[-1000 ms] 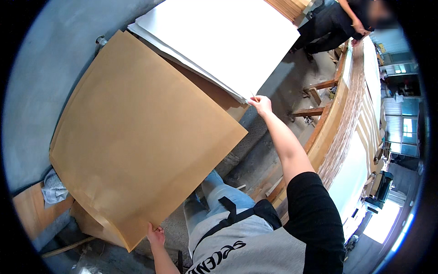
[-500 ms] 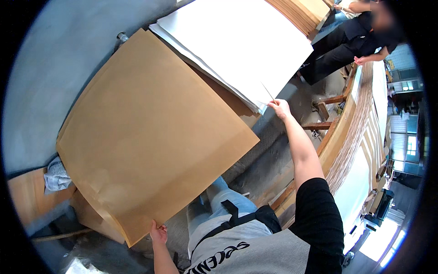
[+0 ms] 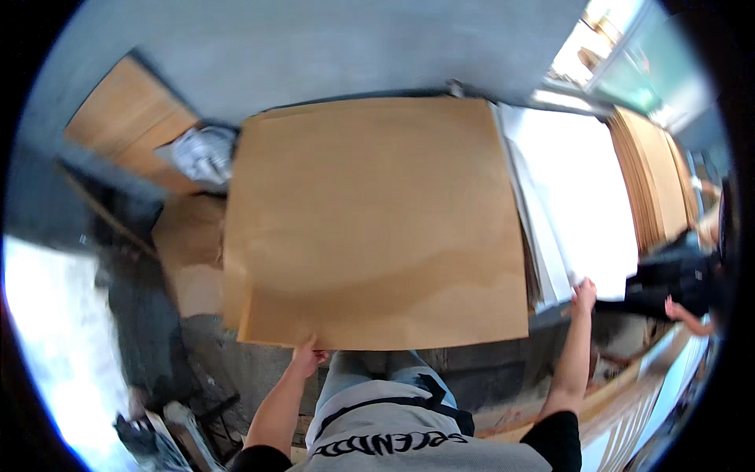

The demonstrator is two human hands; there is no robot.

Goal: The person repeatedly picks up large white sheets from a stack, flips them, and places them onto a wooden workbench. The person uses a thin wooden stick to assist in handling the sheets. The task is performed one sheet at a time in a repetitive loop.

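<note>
A large brown paper sheet (image 3: 377, 220) lies flat in front of me, on top of a stack of similar sheets. My left hand (image 3: 309, 358) is closed on its near edge, left of the middle, with the fingertips at the paper. To the right is a stack of white sheets (image 3: 578, 189), its left edges slightly fanned. My right hand (image 3: 583, 294) is at the near edge of that stack, fingers pinched together. The thin stick seen in this hand half a second earlier is hardly visible now because of blur.
A grey wall (image 3: 314, 55) runs behind the stacks. A crumpled grey cloth (image 3: 203, 154) and a wooden board (image 3: 130, 118) are at the left. More brown sheets (image 3: 649, 177) stand far right, near a person in dark clothes (image 3: 668, 283). Long stacked boards (image 3: 629, 409) lie at lower right.
My view has turned, so the brown sheet now sits squarely before me. The left hand stays at its near edge, and the right hand stays by the white stack.
</note>
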